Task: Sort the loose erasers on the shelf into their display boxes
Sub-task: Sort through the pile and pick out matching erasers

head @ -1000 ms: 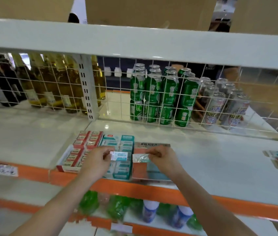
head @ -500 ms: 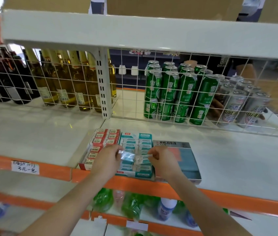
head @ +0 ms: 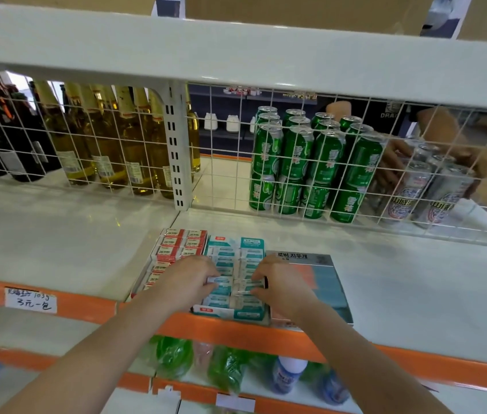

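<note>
Nearest, both forearms reaching over the orange shelf edge [head: 236, 331]; left hand [head: 190, 280] pinching a teal-and-white eraser [head: 221, 281] at the left column of the teal display box [head: 233, 313], right hand [head: 281, 283] pinching another teal eraser [head: 252, 285] at the right column, both pieces down among the packed rows. Just left of that box, touching it, a red display box [head: 176, 249] filled with red-labelled erasers; just right, under the right wrist, a flat grey box lid [head: 322, 279] with Korean lettering. Farther back, behind the white wire grid [head: 230, 180], green cans [head: 310, 165], silver cans [head: 421, 192] with another person's hand on them, and glass bottles [head: 110, 138] at the left
</note>
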Tool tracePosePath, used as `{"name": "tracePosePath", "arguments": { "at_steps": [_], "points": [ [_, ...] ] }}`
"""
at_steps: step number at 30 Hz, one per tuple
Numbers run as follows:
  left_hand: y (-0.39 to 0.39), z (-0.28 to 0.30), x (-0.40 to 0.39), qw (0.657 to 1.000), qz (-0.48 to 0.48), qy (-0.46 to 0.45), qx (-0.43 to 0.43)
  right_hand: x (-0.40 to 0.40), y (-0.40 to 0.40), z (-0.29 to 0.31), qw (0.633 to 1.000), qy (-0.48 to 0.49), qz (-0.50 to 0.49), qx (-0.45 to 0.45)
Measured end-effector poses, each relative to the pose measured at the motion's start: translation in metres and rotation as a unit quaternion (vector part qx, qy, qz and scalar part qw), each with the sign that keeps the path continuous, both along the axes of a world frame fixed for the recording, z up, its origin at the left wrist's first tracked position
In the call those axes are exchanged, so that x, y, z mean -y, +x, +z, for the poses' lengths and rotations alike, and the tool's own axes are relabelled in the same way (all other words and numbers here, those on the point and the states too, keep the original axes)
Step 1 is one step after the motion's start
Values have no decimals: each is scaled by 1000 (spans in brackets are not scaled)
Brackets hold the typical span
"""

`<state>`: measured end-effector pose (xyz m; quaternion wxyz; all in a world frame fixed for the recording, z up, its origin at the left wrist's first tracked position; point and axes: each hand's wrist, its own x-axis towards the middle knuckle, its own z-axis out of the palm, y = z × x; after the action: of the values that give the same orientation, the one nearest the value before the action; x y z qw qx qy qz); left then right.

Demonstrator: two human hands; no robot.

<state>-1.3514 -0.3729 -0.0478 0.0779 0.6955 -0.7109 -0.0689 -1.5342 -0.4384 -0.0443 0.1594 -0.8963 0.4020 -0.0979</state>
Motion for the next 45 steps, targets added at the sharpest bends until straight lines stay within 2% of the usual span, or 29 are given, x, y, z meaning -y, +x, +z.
{"name": "tracePosePath", "arguments": {
  "at_steps": [5, 12, 23, 26, 30, 38, 45],
  "points": [
    [3, 7, 3, 998, -42, 32, 46, 6, 0, 1, 1000, 12, 24, -12],
    [7, 9, 4, 997, -64, 39, 34, 6, -2, -1, 999, -2, 43, -2],
    [5, 5, 4, 998, -46, 23, 37, 6, 5, -11, 999, -17, 43, 23],
    [4, 4, 4, 999, -38, 20, 24, 6, 2, -12, 998, 7, 38, 46],
    [-5, 8, 10, 999, -25, 16, -19, 14, -13, -8, 995, 40, -16, 90],
    [-79, 21, 52, 994, -67, 6, -83, 41, -104, 5, 988, 1, -116, 102],
    [-178, 23, 96, 991, -128, 15, -41, 45, -212, 7, 974, -1, -215, 71]
  ]
}}
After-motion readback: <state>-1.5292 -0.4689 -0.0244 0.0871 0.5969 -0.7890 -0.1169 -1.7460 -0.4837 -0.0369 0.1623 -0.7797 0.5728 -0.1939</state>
